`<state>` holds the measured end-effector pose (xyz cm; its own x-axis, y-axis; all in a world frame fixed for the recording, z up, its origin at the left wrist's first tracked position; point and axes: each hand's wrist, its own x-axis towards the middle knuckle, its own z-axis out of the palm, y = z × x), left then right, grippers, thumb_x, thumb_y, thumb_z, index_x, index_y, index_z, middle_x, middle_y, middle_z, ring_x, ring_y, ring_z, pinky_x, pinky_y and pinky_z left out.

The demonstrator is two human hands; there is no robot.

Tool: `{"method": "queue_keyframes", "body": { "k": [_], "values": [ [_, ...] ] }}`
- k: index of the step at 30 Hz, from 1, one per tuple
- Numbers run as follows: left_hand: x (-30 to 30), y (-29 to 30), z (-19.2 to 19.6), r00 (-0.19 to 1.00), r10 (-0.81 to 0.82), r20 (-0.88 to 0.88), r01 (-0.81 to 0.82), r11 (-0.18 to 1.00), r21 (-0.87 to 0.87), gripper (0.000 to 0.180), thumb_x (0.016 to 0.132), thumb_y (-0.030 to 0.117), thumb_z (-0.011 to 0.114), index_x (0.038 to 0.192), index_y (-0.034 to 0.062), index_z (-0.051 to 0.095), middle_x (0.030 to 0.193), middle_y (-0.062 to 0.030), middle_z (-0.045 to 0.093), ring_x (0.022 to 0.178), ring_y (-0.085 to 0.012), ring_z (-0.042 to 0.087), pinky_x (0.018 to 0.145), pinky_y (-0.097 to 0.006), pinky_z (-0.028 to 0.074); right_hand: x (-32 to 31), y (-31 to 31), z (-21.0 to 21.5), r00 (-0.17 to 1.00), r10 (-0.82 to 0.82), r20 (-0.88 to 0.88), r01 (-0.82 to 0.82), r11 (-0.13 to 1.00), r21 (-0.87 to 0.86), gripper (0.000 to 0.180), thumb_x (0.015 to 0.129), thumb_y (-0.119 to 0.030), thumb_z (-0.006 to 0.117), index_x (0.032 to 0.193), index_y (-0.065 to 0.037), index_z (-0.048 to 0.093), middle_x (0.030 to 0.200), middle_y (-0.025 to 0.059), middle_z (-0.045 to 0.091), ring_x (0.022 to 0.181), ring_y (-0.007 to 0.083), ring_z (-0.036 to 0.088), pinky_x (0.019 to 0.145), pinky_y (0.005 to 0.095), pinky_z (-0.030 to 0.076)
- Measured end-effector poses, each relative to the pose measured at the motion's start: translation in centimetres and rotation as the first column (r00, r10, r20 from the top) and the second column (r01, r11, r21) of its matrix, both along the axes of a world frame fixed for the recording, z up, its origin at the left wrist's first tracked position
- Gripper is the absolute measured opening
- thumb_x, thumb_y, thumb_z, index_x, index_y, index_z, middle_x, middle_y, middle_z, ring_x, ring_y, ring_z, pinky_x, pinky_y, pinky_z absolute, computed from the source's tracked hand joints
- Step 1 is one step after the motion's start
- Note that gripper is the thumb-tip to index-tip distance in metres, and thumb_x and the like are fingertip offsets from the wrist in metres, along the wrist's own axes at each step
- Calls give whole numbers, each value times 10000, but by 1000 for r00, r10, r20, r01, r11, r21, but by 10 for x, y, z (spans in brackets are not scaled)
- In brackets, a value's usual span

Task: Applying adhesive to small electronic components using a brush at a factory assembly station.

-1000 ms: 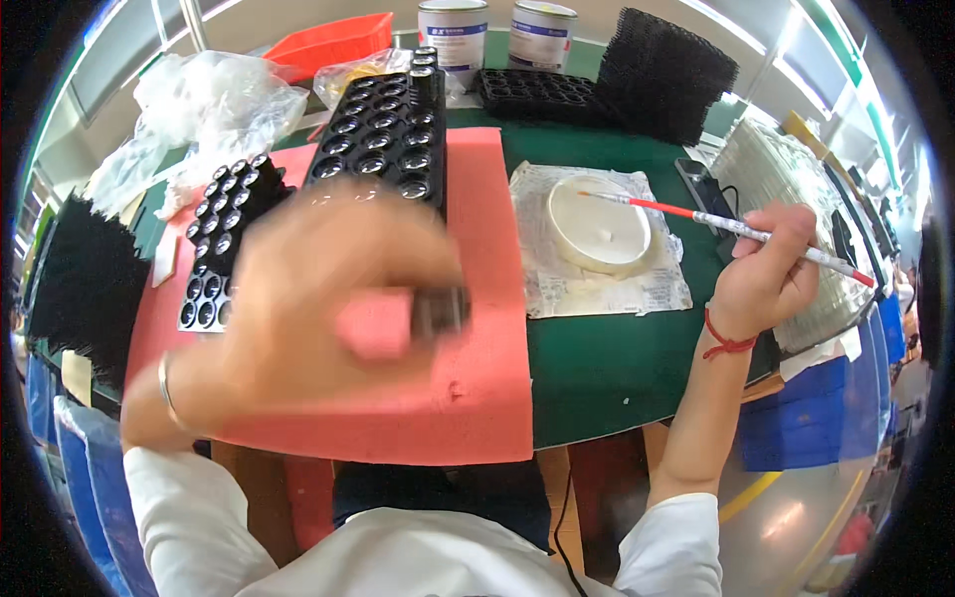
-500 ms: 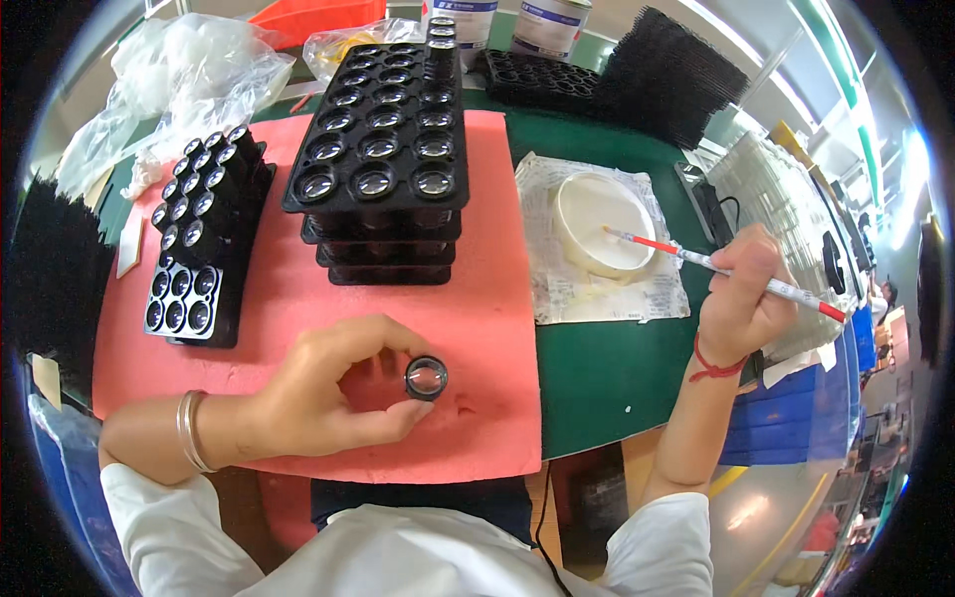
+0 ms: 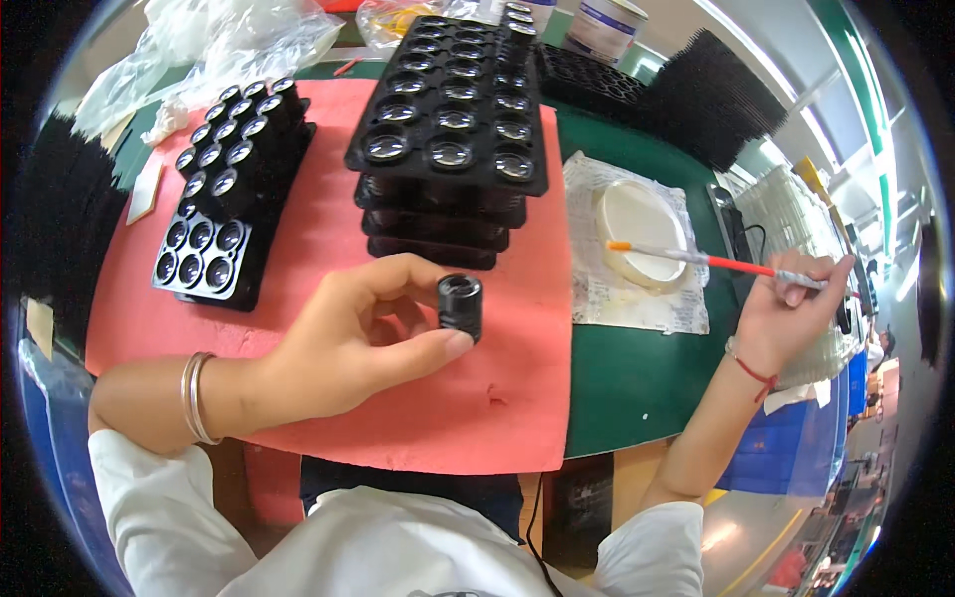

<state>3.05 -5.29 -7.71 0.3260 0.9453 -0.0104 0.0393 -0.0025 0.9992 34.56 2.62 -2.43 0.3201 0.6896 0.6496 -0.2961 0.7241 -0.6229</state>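
Note:
Between the thumb and fingers of my left hand (image 3: 333,338) is a small black lens barrel (image 3: 461,310), upright with its glass end up, above the pink mat. My right hand (image 3: 791,303) grips a thin paintbrush (image 3: 738,265) with a red-and-white handle. Its orange-tan tip lies over the left side of a round white dish (image 3: 649,214). A stack of black trays (image 3: 438,211) filled with lens barrels stands beyond my left hand. Farther left, another black tray (image 3: 249,274) carries several barrels standing up, with flush lenses in its near part.
The pink foam mat (image 3: 507,418) covers part of the green table (image 3: 622,383). Printed paper (image 3: 686,310) lies under the dish. Clear plastic bags (image 3: 214,60), a white-and-blue can (image 3: 605,30) and stacked black trays (image 3: 711,95) stand at the back. Clear trays (image 3: 786,214) are stacked at right.
My left hand has lifted the lens barrel up and away, turning it from facing me to upright. The brush has swung flatter, its tip now above the dish's left side. The view has shifted.

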Motion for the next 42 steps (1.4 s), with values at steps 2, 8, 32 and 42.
{"method": "queue_keyframes", "body": {
  "k": [2, 8, 32, 42],
  "values": [
    [2, 1, -3, 994, 35, 101, -37, 999, 20, 257, 762, 127, 637, 970, 1, 554, 854, -9, 574, 753, -55, 521, 650, -195, 427, -2, -3, 0, 991, 134, -6, -134, 991, -12, 364, 910, -293, 395, 606, -98, 434, 426, -36, 297, 399, 59, 266, 447, 219, 207],
    [-1, 3, -1, 987, 67, 143, -62, 997, -43, 234, 759, 174, 660, 892, 5, 568, 807, 11, 550, 724, -41, 504, 655, -191, 426, -15, -12, -10, 927, 321, 194, -319, 947, -42, 321, 932, -285, 329, 693, -89, 412, 439, -13, 340, 406, 78, 291, 434, 215, 236],
    [-5, 3, 1, 981, 0, 194, 28, 989, -143, 201, 755, 206, 665, 783, 32, 570, 746, 19, 563, 706, -34, 491, 635, -194, 399, -23, -14, -15, 881, 349, 319, -346, 936, -69, 313, 916, -336, 361, 725, -92, 405, 488, 4, 376, 457, 96, 330, 474, 233, 272],
    [-6, 5, 7, 978, -16, 210, 63, 974, -219, 183, 772, 190, 636, 773, 25, 556, 726, 13, 553, 670, -38, 482, 610, -200, 395, -20, -12, -10, 920, 392, 21, -390, 918, -65, 308, 920, -302, 369, 711, -84, 427, 483, 4, 363, 459, 96, 337, 481, 236, 272]
  ]
}}
